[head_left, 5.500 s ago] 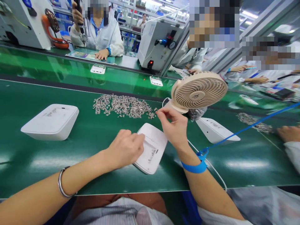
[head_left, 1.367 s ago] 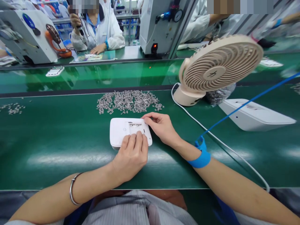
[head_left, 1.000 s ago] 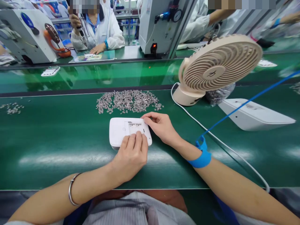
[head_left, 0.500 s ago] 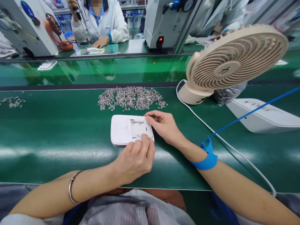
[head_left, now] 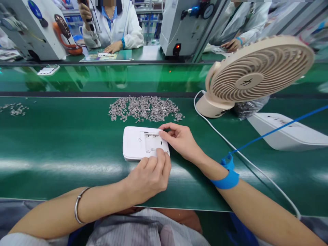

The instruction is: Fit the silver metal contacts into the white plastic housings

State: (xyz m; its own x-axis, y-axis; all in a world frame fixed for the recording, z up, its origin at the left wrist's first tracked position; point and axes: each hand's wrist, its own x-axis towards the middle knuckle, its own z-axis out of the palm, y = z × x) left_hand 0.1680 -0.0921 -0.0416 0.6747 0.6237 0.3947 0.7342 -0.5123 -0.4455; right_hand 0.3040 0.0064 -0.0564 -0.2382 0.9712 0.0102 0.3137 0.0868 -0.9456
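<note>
A white plastic device with an open battery compartment (head_left: 133, 141) lies on the green work surface in front of me, a small patch of holes beside the compartment. Metal contacts show along the compartment's far side. My left hand (head_left: 151, 172) is closed at the device's near right corner, fingertips at the compartment's lower edge; any small part under them is hidden. At the far right corner, my right hand (head_left: 181, 140) grips the device between thumb and curled fingers. Just beyond it lies a heap of small metal contact pieces (head_left: 146, 108).
A beige fan (head_left: 248, 82) stands at the right, its white cable running toward me. Behind it are a plastic bag (head_left: 252, 106) and a white housing (head_left: 289, 131). A blue wrist-strap cord (head_left: 271, 128) crosses the right side. A belt (head_left: 107, 78) carries a white part (head_left: 48, 70); co-workers sit beyond.
Both hands keep nearly the same hold on the device. The white part on the belt has shifted slightly left. A co-worker's hand at the upper right has come into view.
</note>
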